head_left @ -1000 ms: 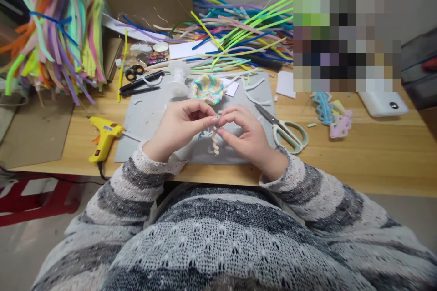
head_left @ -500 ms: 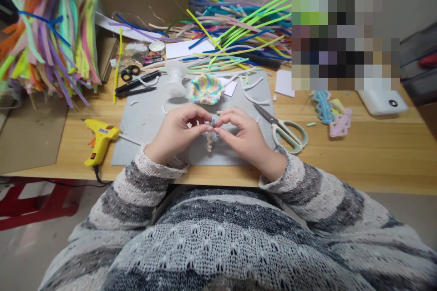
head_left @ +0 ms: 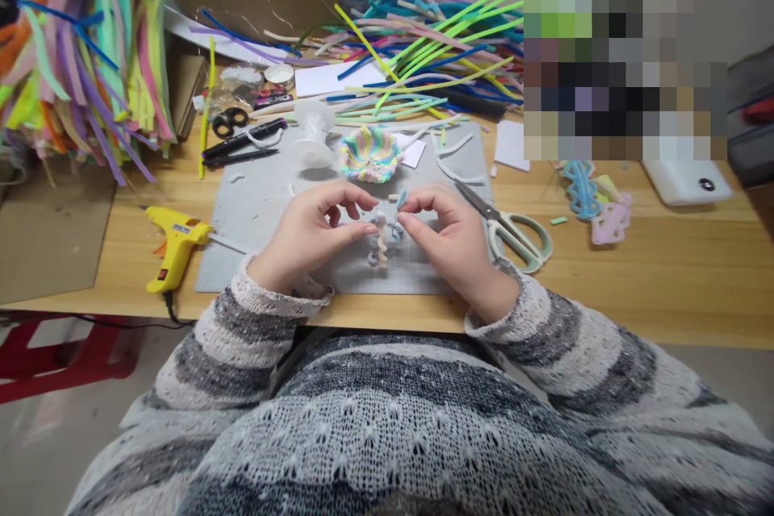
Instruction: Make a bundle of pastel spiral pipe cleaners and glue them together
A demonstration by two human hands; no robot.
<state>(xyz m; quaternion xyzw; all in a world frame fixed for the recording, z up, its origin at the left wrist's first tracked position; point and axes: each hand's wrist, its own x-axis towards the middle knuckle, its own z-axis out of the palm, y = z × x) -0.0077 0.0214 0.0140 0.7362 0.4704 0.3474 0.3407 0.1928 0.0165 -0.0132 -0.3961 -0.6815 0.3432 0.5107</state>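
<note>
Above the grey mat (head_left: 235,218), my right hand (head_left: 451,234) pinches a small light-blue fuzzy piece (head_left: 402,198), apparently pipe cleaner, between thumb and index finger. My left hand (head_left: 314,230) is opposite, thumb and index finger apart, with nothing visible between them. Just beyond its fingertips is a short wavy cream strip (head_left: 382,246) with small grey-blue bits around it, too small to make out. A ruffled pastel-striped pipe-cleaner piece (head_left: 370,155) sits behind the hands, next to a clear spool (head_left: 313,135). Green-handled scissors (head_left: 520,242) lie right of my right hand.
A yellow glue gun (head_left: 174,246) lies at left, its cord over the table edge. Pens (head_left: 245,143) and a black-handled tool (head_left: 230,122) are behind it. Pipe cleaners (head_left: 435,48) pile at the back; a bundle (head_left: 85,56) stands left. Blue and pink zigzag pieces (head_left: 580,189) lie right.
My hands have moved apart from fingertips meeting. The light-blue piece has gone rightward in my right hand, and my left fingers have opened. The view has shifted slightly.
</note>
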